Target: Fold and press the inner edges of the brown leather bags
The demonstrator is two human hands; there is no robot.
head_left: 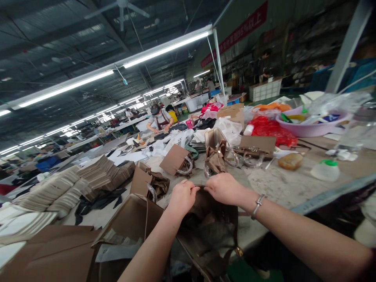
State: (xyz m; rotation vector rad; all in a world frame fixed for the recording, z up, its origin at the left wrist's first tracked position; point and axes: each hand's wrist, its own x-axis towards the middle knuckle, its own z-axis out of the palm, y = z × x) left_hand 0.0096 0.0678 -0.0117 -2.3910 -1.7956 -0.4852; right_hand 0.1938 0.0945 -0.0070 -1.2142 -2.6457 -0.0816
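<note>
A dark brown handbag [213, 229] stands in front of me, its mouth facing me and its inside in shadow. Both hands meet at the top of its far rim. My left hand [183, 196] pinches the rim between thumb and fingers. Close beside it, my right hand [225, 188] grips the same edge, with a metal bracelet on the wrist. A small gold-coloured fitting [239, 251] shows low on the bag's right side. Beyond my hands sits another brown bag [216, 154] with crumpled lining and wrapped handles. The bag's lower part blurs into shadow.
Brown bag panels [176, 159] with wrapped handles lie across the table. Stacked beige pieces [100, 174] fill the left, near an open brown box-like bag body [132, 219]. At right are a lilac basin [315, 125], a red plastic bag [273, 131] and a green-capped bottle [325, 170]. A co-worker [160, 119] works farther back.
</note>
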